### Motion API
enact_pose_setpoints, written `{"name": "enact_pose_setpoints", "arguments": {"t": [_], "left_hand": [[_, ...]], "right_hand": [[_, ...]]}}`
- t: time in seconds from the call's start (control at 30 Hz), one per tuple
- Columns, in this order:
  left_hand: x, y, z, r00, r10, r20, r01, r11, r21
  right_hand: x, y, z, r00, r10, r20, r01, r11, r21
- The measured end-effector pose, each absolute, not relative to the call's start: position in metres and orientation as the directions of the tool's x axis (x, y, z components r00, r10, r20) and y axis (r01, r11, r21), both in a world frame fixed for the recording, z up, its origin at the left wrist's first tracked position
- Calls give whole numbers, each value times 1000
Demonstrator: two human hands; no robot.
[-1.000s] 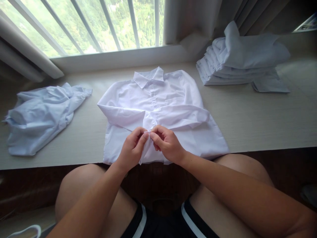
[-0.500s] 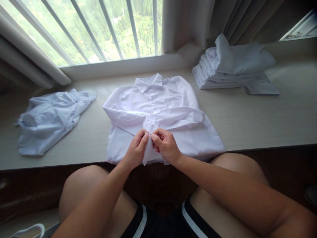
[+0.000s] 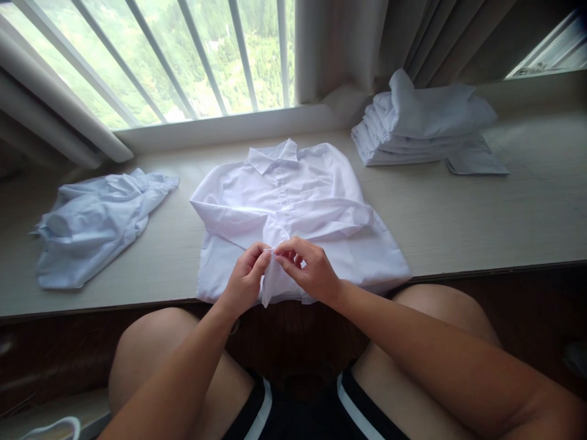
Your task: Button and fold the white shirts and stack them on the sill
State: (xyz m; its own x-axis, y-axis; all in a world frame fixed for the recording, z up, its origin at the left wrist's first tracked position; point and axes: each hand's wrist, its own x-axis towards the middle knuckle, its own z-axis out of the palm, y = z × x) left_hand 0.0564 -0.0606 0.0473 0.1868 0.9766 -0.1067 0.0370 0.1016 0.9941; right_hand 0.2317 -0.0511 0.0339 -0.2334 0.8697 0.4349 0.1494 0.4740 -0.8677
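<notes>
A white collared shirt (image 3: pixel 316 201) lies front-up on the pale ledge (image 3: pixel 458 220), collar toward the window, both sleeves folded across its chest. My left hand (image 3: pixel 245 282) and my right hand (image 3: pixel 308 270) meet at the lower middle of the shirt's front. Each pinches the fabric of the front placket near the hem between thumb and fingers. The hem hangs slightly over the ledge's near edge above my knees.
A crumpled pale blue-white shirt (image 3: pixel 94 223) lies at the left of the ledge. A stack of folded white shirts (image 3: pixel 422 125) sits at the back right, near the curtain (image 3: pixel 348 43). A barred window (image 3: pixel 183 55) runs along the back.
My hands stay at the same spot on the shirt front; the right fingers have shifted slightly on the fabric. The view has tilted a little.
</notes>
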Motion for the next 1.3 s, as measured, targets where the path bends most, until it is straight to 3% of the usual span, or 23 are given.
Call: {"name": "enact_pose_setpoints", "arguments": {"t": [0.43,0.6,0.83,0.97,1.03,1.17,1.23,1.27,1.3], "left_hand": [[53,-50,47,218,974,-55,92,36,995],[45,-43,49,277,953,-124,128,91,988],[42,-34,38,321,911,-258,10,269,963],[42,-34,43,334,897,-290,63,285,956],[40,-33,51,295,905,-307,103,289,952],[31,-43,80,15,946,-325,84,322,943],[39,-70,91,218,869,-445,174,414,894],[50,-90,92,432,720,-542,263,475,840],[66,-115,90,614,505,-607,325,539,777]], "right_hand": [[229,-43,28,-253,871,420,195,471,-860],[226,-42,26,-283,867,410,201,472,-858],[224,-29,28,-331,849,412,253,501,-828],[222,-23,27,-358,823,441,303,549,-779],[222,-20,25,-361,819,445,333,559,-759],[225,-12,15,-361,835,416,407,542,-735],[225,-8,10,-352,848,396,442,524,-728],[225,-6,8,-344,857,384,459,510,-728],[224,-4,6,-335,867,368,475,493,-729]]}}
